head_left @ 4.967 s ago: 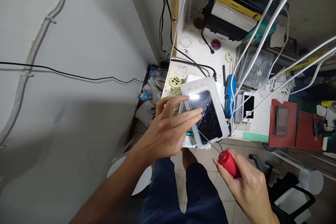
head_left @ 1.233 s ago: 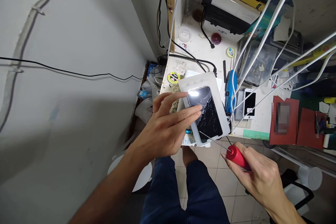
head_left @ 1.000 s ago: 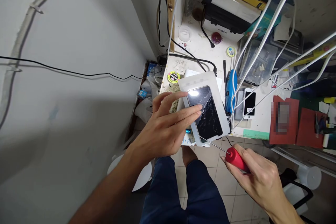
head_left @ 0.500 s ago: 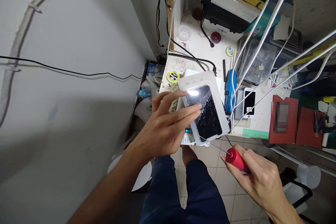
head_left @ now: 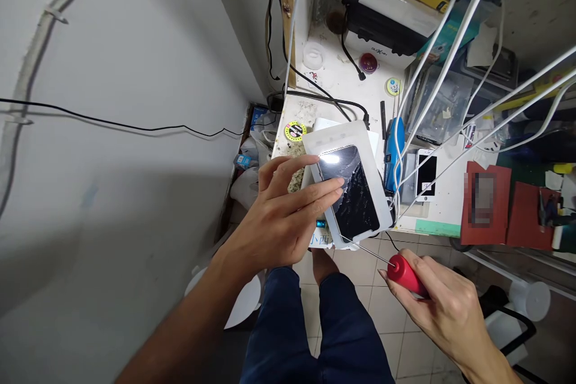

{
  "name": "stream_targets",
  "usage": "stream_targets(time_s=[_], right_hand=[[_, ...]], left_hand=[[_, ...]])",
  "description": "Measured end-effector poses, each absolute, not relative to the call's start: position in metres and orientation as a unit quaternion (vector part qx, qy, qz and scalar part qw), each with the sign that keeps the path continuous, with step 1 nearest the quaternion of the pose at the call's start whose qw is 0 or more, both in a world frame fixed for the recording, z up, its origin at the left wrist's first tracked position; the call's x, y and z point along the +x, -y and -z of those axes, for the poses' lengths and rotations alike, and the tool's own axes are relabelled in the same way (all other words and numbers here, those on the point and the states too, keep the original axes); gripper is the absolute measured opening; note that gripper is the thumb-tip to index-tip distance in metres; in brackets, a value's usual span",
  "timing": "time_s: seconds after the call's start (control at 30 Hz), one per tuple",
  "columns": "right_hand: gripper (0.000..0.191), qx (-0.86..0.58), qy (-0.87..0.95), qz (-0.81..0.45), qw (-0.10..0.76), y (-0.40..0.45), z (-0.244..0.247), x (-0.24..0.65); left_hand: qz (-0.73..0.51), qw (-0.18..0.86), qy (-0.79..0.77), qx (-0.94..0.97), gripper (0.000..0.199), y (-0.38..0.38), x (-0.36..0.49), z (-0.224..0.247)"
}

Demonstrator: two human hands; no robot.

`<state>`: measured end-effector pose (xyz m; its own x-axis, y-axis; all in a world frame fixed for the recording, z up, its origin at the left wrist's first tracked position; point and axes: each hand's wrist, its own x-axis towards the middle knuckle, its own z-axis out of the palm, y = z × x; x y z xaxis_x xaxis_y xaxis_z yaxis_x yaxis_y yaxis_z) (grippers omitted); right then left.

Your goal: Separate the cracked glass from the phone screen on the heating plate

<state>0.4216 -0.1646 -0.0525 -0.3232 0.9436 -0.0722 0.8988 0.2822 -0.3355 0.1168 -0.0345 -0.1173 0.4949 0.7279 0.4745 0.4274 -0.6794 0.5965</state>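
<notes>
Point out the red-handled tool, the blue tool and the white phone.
Red-handled tool point(head_left: 405, 275): head view, handle.
Blue tool point(head_left: 393, 159): head view, body.
White phone point(head_left: 426, 175): head view, screen.

I get a white glare patch on the dark screen point(head_left: 360, 204). Soft shadows dim the left wall point(head_left: 135, 60), and wide-angle distortion stretches the edges.

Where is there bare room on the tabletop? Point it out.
Bare tabletop shows between the white phone and red mat, and between the purple tin and black cable. Around the blue tool it's crowded with white cables.
</notes>
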Motion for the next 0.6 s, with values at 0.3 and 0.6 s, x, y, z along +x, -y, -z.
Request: stream_targets(time_s=[0.3,0.6], right_hand=[[0.024,-0.580,0.797,-0.154,0.070,0.164,0.053,0.422],[0.020,-0.596,0.778,-0.183,0.080,0.172,0.050,0.424]], left_hand=[[-0.364,0.199,-0.337,0.845,0.063,0.034,0.116,0.117],[-0.361,0.188,-0.298,0.864,0.042,0.014,0.124,0.104]])
